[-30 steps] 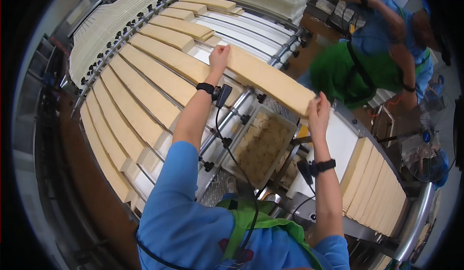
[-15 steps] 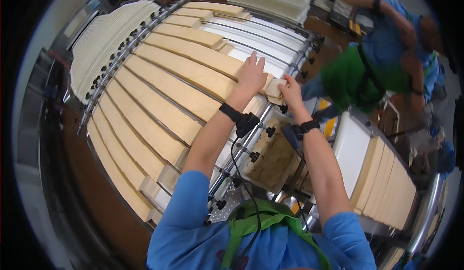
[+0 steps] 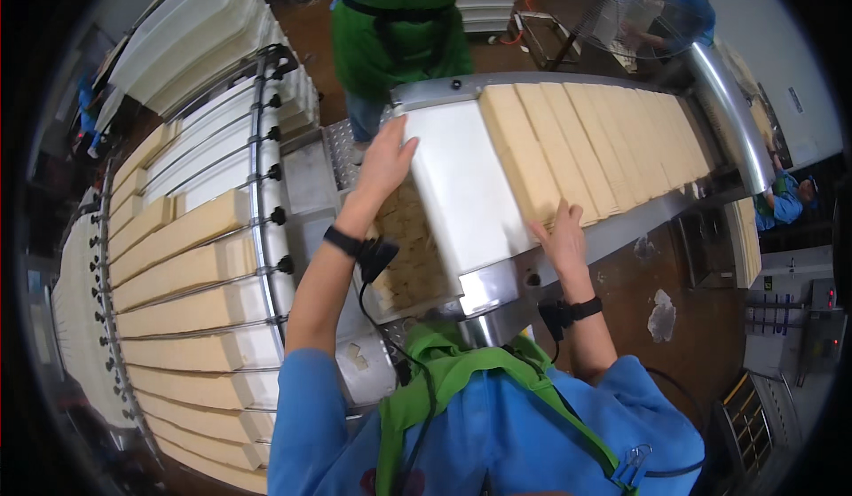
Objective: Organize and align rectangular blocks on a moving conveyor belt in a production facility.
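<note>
Both my hands are at a white conveyor belt (image 3: 466,185) in front of me. Long cream-coloured strips (image 3: 581,150) lie side by side across it; what they are made of I cannot tell. My right hand (image 3: 564,243) is at the near end of the leftmost strip (image 3: 524,154), fingers apart and tips by its corner. Nothing shows in its grasp. My left hand (image 3: 386,161) is over the belt's far left side, fingers stretched, thumb apart, holding nothing. Below it, left of the belt, sits a bin of pale pieces (image 3: 408,248).
On the left stands a rack (image 3: 259,163) with more cream strips (image 3: 177,301) between its metal rods. Black knobs (image 3: 277,216) stick out along its edge. A co-worker in a green apron (image 3: 399,48) stands beyond the belt. A fan (image 3: 621,3) is at the far right.
My view has turned right, from the rack to the belt. My right hand has let go of the small pale square piece, and my left hand has left the rack's strips.
</note>
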Demonstrator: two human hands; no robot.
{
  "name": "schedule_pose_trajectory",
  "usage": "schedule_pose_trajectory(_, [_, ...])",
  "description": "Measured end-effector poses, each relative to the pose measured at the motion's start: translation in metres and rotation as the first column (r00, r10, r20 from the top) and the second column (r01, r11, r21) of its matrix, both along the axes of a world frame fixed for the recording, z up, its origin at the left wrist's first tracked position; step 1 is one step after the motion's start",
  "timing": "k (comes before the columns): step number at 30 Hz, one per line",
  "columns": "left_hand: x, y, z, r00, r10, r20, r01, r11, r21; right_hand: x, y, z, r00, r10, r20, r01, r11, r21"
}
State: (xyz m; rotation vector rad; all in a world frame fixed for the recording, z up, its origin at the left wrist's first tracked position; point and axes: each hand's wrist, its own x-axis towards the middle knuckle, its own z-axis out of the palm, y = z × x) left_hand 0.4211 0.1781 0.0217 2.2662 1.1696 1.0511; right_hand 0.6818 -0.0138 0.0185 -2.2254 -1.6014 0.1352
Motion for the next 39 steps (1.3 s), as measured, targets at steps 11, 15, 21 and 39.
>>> schedule_pose_trajectory(11, [0.217, 0.113, -0.079, 0.909, 0.068, -0.412, -0.064, 0.998, 0.023, 0.029, -0.003, -0.036, 0.980, 0.002, -0.197, -0.025, 0.994, -0.110])
schedule_pose_trajectory(15, [0.220, 0.110, -0.047, 0.789, -0.051, -0.612, -0.065, 0.984, -0.165, 0.037, 0.001, -0.042, 0.978, 0.030, -0.207, -0.046, 0.996, -0.073])
schedule_pose_trajectory(21, [0.107, 0.080, -0.035, 0.722, 0.203, -0.661, -0.374, 0.919, -0.126, 0.031, 0.014, -0.034, 0.957, 0.235, -0.171, -0.262, 0.951, -0.162])
schedule_pose_trajectory(39, [-0.321, 0.065, 0.003, 0.424, 0.664, 0.616, -0.713, 0.664, -0.225, -0.235, 0.196, 0.023, 0.681, 0.629, -0.376, -0.501, 0.774, 0.388])
